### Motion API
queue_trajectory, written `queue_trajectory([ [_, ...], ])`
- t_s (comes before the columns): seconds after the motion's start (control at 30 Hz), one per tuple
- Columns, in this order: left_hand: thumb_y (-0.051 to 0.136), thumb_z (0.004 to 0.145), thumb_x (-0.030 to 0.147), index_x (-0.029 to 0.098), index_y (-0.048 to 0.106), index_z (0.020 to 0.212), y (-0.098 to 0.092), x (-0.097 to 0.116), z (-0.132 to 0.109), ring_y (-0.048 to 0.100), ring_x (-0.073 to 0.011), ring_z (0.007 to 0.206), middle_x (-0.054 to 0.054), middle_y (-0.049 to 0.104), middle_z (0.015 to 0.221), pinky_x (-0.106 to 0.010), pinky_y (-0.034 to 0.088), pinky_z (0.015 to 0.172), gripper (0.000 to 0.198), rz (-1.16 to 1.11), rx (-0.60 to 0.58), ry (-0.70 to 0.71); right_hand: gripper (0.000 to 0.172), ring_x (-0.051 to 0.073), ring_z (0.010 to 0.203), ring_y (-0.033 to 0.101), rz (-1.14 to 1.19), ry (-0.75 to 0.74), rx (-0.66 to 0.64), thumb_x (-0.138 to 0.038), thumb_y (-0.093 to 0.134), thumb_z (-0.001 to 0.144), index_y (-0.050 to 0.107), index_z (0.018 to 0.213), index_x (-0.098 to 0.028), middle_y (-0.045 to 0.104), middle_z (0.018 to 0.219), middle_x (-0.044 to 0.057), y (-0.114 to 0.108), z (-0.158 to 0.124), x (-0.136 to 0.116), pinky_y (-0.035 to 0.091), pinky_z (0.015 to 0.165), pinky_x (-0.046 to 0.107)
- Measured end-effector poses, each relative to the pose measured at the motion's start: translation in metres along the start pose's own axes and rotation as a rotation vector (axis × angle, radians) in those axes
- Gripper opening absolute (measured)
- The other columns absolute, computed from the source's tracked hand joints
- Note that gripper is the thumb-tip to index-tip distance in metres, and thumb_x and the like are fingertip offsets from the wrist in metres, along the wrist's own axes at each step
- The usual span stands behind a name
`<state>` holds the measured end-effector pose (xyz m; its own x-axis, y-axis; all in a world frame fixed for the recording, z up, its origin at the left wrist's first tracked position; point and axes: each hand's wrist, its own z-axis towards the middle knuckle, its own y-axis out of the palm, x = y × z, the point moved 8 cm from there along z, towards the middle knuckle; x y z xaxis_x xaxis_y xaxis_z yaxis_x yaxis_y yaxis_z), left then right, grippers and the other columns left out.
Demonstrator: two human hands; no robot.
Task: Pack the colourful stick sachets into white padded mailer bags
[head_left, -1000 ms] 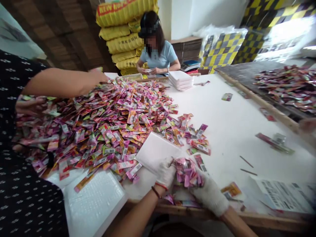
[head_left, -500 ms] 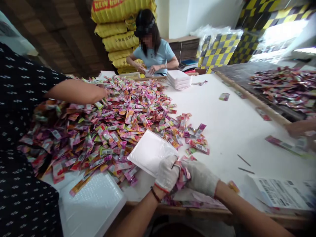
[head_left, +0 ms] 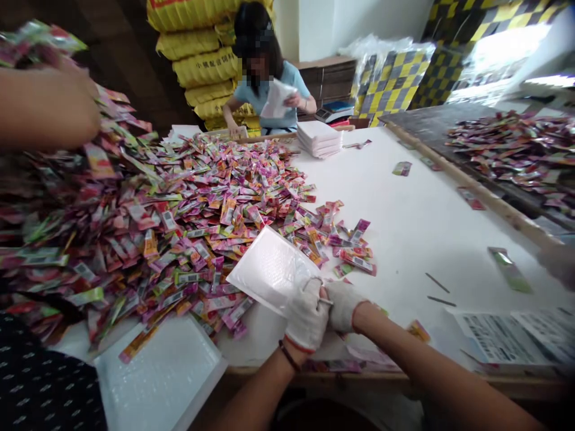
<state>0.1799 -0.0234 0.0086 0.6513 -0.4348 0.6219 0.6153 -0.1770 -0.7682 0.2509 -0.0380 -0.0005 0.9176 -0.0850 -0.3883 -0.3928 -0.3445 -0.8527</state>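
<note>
My gloved left hand [head_left: 308, 317] is closed on the near end of a white bubble mailer [head_left: 272, 266], which points away to the left, over the edge of the sachet pile. Pressed against it from the right is my gloved right hand [head_left: 345, 305], its fingers curled in at the mailer's near end. Their tips are hidden, and I cannot make out what they hold. Small colourful sachets [head_left: 224, 203], mostly pink and purple, lie heaped in front and to the left.
A stack of white mailers [head_left: 195, 371] lies at the near left, another stack [head_left: 320, 140] at the far edge. A co-worker [head_left: 285, 78] sits opposite holding a white mailer; another person's arm [head_left: 45, 108] reaches in from the left. Printed sheets [head_left: 503, 338] lie at right.
The sachets that showed between my hands are out of sight, and my right hand has drawn in closer to the left. The co-worker opposite has raised a mailer; the left person's arm lifts sachets.
</note>
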Motion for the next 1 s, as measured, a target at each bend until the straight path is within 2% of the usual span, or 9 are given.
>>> queue_trajectory([
  [0.13, 0.041, 0.089, 0.026, 0.021, 0.063, 0.107, 0.001, -0.007, -0.002, 0.059, -0.0195, 0.088, -0.007, 0.065, 0.101, -0.028, 0.043, 0.075, 0.029, 0.111, -0.008, 0.063, 0.024, 0.023, 0.072, 0.064, -0.021, 0.001, 0.123, -0.029, 0.059, 0.068, 0.065, 0.086, -0.015, 0.069, 0.082, 0.013, 0.0, -0.012, 0.002, 0.043, 0.062, 0.03],
  [0.23, 0.044, 0.088, 0.026, 0.022, 0.062, 0.108, -0.013, -0.011, 0.0, 0.059, -0.0183, 0.087, -0.006, 0.065, 0.1, -0.027, 0.042, 0.074, 0.027, 0.156, -0.019, 0.041, 0.027, 0.024, 0.079, 0.064, -0.047, 0.052, 0.232, -0.034, 0.051, 0.076, 0.062, 0.092, -0.015, 0.067, 0.09, 0.014, -0.003, -0.019, 0.009, 0.042, 0.067, 0.031],
  [0.33, 0.047, 0.084, 0.02, 0.022, 0.063, 0.097, -0.03, -0.008, 0.003, 0.058, -0.0188, 0.081, -0.006, 0.064, 0.091, -0.027, 0.039, 0.067, 0.02, 0.315, -0.059, 0.034, 0.03, 0.025, 0.078, 0.064, -0.035, 0.077, 0.149, -0.039, 0.053, 0.075, 0.062, 0.093, -0.018, 0.068, 0.089, 0.012, 0.0, -0.013, 0.014, 0.041, 0.064, 0.031],
  [0.43, 0.046, 0.083, 0.018, 0.022, 0.061, 0.083, -0.033, 0.005, 0.002, 0.056, -0.0182, 0.072, -0.005, 0.063, 0.081, -0.028, 0.034, 0.06, 0.016, 0.41, -0.126, 0.103, 0.025, 0.025, 0.076, 0.064, -0.027, 0.075, 0.086, -0.037, 0.054, 0.075, 0.064, 0.089, -0.018, 0.068, 0.086, 0.012, -0.002, -0.002, 0.012, 0.04, 0.061, 0.03],
  [0.57, 0.046, 0.085, 0.02, 0.021, 0.061, 0.082, -0.02, 0.018, 0.002, 0.056, -0.0168, 0.072, -0.004, 0.063, 0.079, -0.027, 0.034, 0.062, 0.015, 0.246, -0.126, 0.147, 0.019, 0.026, 0.075, 0.064, -0.049, 0.057, 0.066, -0.029, 0.055, 0.073, 0.064, 0.083, -0.015, 0.068, 0.082, 0.014, -0.001, 0.005, 0.006, 0.04, 0.06, 0.03],
  [0.67, 0.044, 0.088, 0.025, 0.02, 0.061, 0.076, -0.012, 0.006, 0.005, 0.055, -0.0141, 0.073, -0.003, 0.062, 0.078, -0.024, 0.036, 0.065, 0.021, 0.064, -0.104, 0.071, 0.02, 0.024, 0.072, 0.061, 0.024, 0.004, 0.116, -0.03, 0.056, 0.073, 0.062, 0.084, -0.014, 0.065, 0.079, 0.012, 0.003, -0.008, 0.006, 0.041, 0.061, 0.031],
  [0.8, 0.043, 0.09, 0.029, 0.02, 0.06, 0.072, -0.011, -0.01, 0.004, 0.053, -0.0127, 0.069, -0.002, 0.06, 0.074, -0.023, 0.036, 0.065, 0.027, -0.016, -0.084, 0.004, 0.026, 0.022, 0.088, 0.057, 0.205, -0.155, 0.283, -0.031, 0.052, 0.08, 0.057, 0.099, -0.015, 0.061, 0.099, 0.011, 0.001, -0.032, 0.004, 0.044, 0.078, 0.031],
  [0.87, 0.042, 0.091, 0.028, 0.02, 0.061, 0.073, -0.013, -0.006, 0.0, 0.053, -0.0133, 0.07, -0.003, 0.06, 0.074, -0.024, 0.036, 0.066, 0.027, -0.029, -0.071, 0.05, 0.022, 0.021, 0.09, 0.056, 0.201, -0.133, 0.291, -0.025, 0.045, 0.084, 0.058, 0.099, -0.015, 0.061, 0.1, 0.012, 0.002, -0.03, 0.005, 0.043, 0.081, 0.032],
  [1.0, 0.042, 0.09, 0.025, 0.02, 0.063, 0.08, -0.011, 0.007, -0.005, 0.055, -0.0145, 0.074, -0.005, 0.062, 0.078, -0.024, 0.037, 0.069, 0.025, -0.052, -0.074, 0.148, 0.018, 0.022, 0.087, 0.059, 0.215, 0.014, 0.163, -0.022, 0.051, 0.078, 0.064, 0.088, -0.014, 0.065, 0.094, 0.013, 0.003, -0.002, 0.014, 0.043, 0.08, 0.031],
])
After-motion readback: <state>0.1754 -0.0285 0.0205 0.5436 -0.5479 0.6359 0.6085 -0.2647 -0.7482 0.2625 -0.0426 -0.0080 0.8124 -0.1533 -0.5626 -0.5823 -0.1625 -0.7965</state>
